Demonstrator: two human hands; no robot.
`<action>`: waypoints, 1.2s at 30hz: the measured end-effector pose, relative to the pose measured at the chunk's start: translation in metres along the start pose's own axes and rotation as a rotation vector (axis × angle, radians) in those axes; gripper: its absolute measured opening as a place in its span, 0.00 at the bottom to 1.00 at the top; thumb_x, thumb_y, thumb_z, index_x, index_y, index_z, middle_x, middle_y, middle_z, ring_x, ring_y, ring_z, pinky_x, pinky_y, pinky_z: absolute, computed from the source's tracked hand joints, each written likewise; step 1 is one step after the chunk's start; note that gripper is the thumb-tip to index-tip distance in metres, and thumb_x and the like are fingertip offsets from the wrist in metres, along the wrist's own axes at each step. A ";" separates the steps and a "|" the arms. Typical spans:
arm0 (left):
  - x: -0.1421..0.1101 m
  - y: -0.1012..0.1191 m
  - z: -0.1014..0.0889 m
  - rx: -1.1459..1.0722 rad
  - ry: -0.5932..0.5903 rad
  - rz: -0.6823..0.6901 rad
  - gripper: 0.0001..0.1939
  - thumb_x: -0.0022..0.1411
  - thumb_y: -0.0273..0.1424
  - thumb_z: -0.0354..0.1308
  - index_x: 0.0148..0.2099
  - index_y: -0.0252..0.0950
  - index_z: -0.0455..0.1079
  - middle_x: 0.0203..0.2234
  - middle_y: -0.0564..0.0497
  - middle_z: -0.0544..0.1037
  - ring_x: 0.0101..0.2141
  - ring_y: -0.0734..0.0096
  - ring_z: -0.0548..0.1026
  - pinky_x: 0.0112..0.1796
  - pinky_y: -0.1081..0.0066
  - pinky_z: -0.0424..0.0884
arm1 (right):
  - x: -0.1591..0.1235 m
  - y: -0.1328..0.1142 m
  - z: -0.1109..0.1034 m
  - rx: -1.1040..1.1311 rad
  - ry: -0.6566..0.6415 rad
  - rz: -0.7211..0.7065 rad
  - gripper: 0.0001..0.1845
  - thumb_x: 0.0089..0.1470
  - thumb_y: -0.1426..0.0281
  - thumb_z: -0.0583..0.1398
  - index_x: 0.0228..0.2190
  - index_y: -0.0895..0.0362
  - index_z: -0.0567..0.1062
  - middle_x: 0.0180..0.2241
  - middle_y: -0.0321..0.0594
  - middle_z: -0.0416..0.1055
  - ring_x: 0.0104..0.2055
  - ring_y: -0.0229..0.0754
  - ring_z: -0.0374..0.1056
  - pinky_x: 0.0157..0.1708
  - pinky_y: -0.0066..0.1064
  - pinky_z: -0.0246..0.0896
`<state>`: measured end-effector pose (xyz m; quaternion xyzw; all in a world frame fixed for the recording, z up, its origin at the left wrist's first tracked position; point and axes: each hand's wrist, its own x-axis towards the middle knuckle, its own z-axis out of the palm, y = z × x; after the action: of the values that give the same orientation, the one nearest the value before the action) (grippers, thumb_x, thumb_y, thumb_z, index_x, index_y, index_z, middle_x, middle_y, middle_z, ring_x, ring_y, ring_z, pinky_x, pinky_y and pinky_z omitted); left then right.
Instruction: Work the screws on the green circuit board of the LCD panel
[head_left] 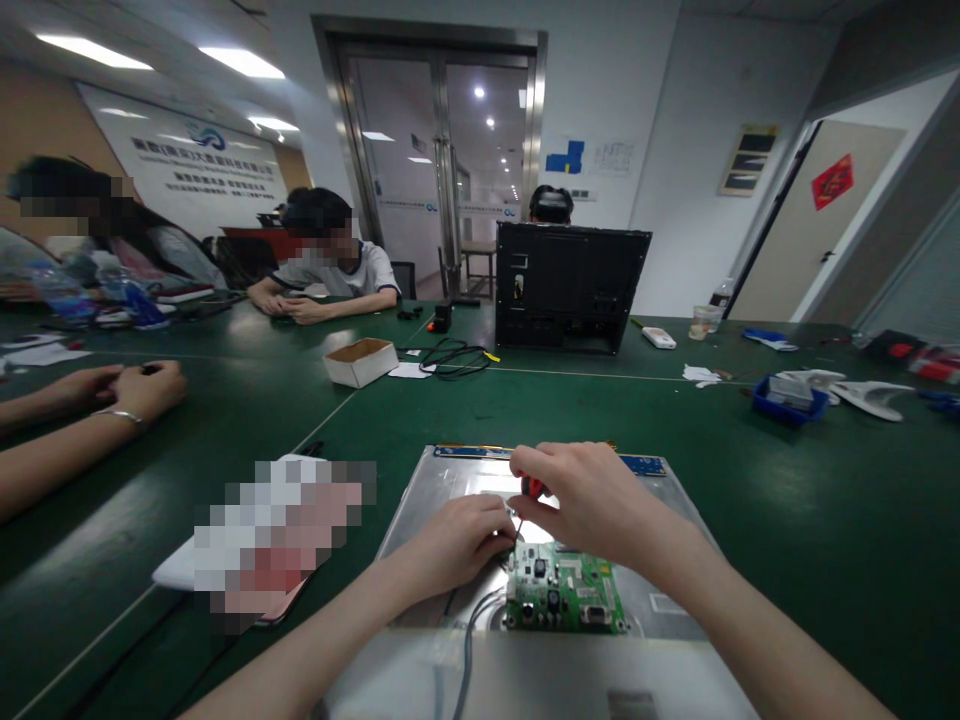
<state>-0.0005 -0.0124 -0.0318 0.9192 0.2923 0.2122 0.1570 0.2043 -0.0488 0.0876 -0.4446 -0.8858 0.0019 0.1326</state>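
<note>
My right hand (589,500) grips a screwdriver (533,487) by its red and black handle. The thin shaft points down at the upper left corner of a green circuit board (566,595). At that same corner, the fingers of my left hand (457,545) are pinched together close to the shaft; what is between them is hidden. The board sits on the silver metal back of a flat display panel (420,500), which lies before me. Grey cables (469,650) run from beside the board towards me. Along the panel's far edge is a narrow blue circuit strip (480,453).
Left of the panel lie blurred-out phone-like items (277,540). Farther off are a small open box (361,362), a black cable (457,358) and an upright black monitor housing (570,285). A blue tray (787,400) stands right. Another person's hands (150,390) rest at left; others sit beyond.
</note>
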 end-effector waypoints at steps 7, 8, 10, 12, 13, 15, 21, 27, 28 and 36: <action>-0.001 0.000 0.001 -0.033 0.040 -0.001 0.06 0.68 0.23 0.57 0.39 0.37 0.74 0.37 0.50 0.80 0.38 0.64 0.77 0.40 0.68 0.70 | 0.000 -0.001 -0.001 0.027 -0.003 -0.006 0.09 0.62 0.63 0.64 0.40 0.54 0.72 0.35 0.37 0.80 0.33 0.43 0.75 0.26 0.30 0.42; -0.001 -0.001 0.002 -0.034 0.045 0.002 0.06 0.67 0.22 0.57 0.39 0.36 0.74 0.38 0.50 0.80 0.38 0.64 0.77 0.40 0.68 0.70 | 0.000 -0.002 0.000 0.020 -0.006 0.001 0.09 0.63 0.62 0.63 0.39 0.54 0.72 0.34 0.37 0.80 0.32 0.43 0.74 0.26 0.30 0.41; -0.001 -0.002 0.003 -0.027 0.041 0.011 0.06 0.67 0.22 0.57 0.39 0.36 0.74 0.38 0.50 0.80 0.38 0.64 0.77 0.41 0.68 0.71 | 0.001 -0.004 0.002 0.003 -0.007 0.015 0.09 0.65 0.62 0.62 0.38 0.54 0.72 0.33 0.37 0.80 0.31 0.42 0.74 0.26 0.30 0.40; -0.001 -0.004 0.003 -0.016 0.025 0.018 0.06 0.68 0.23 0.57 0.40 0.37 0.74 0.40 0.49 0.80 0.40 0.63 0.77 0.41 0.68 0.71 | 0.003 -0.005 0.004 -0.014 -0.001 0.022 0.10 0.66 0.62 0.61 0.36 0.55 0.73 0.32 0.38 0.80 0.30 0.41 0.73 0.25 0.31 0.39; -0.001 -0.004 0.004 -0.009 0.018 0.018 0.06 0.68 0.23 0.57 0.40 0.37 0.74 0.40 0.49 0.80 0.40 0.62 0.77 0.41 0.67 0.71 | 0.004 -0.006 0.005 -0.021 0.004 0.023 0.09 0.66 0.62 0.61 0.35 0.55 0.73 0.32 0.38 0.80 0.30 0.41 0.72 0.25 0.31 0.39; -0.001 -0.006 0.004 -0.002 0.010 0.012 0.06 0.68 0.23 0.56 0.40 0.37 0.74 0.39 0.49 0.80 0.40 0.62 0.77 0.41 0.67 0.71 | 0.004 -0.006 0.008 -0.028 0.012 0.017 0.08 0.65 0.65 0.60 0.34 0.55 0.73 0.32 0.37 0.79 0.29 0.40 0.71 0.25 0.31 0.39; -0.001 -0.007 0.006 -0.049 0.011 0.018 0.07 0.68 0.24 0.55 0.40 0.37 0.74 0.38 0.48 0.80 0.40 0.61 0.77 0.39 0.69 0.71 | 0.005 -0.006 0.010 0.033 0.041 -0.054 0.05 0.62 0.72 0.59 0.41 0.54 0.72 0.38 0.38 0.80 0.34 0.40 0.73 0.27 0.31 0.44; -0.001 -0.003 0.002 -0.086 0.000 0.012 0.06 0.66 0.23 0.56 0.38 0.37 0.73 0.36 0.50 0.79 0.38 0.62 0.77 0.39 0.69 0.70 | 0.005 -0.007 0.006 0.080 0.019 -0.054 0.14 0.58 0.74 0.58 0.46 0.56 0.70 0.34 0.39 0.80 0.35 0.44 0.74 0.28 0.31 0.46; -0.002 -0.002 0.001 -0.087 -0.004 0.002 0.06 0.66 0.22 0.56 0.38 0.36 0.72 0.36 0.50 0.79 0.38 0.62 0.77 0.38 0.69 0.70 | 0.005 -0.007 0.004 0.088 0.008 -0.049 0.15 0.57 0.75 0.58 0.47 0.56 0.69 0.34 0.39 0.80 0.35 0.44 0.74 0.28 0.31 0.46; -0.001 0.000 0.000 -0.069 0.019 0.001 0.05 0.66 0.24 0.56 0.38 0.36 0.72 0.36 0.49 0.79 0.36 0.63 0.76 0.37 0.70 0.69 | 0.005 -0.007 -0.001 0.054 0.005 -0.049 0.10 0.62 0.65 0.61 0.44 0.54 0.71 0.38 0.40 0.81 0.35 0.45 0.75 0.27 0.31 0.45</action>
<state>-0.0013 -0.0128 -0.0320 0.9112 0.2859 0.2312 0.1856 0.1960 -0.0496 0.0904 -0.4188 -0.8959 0.0215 0.1468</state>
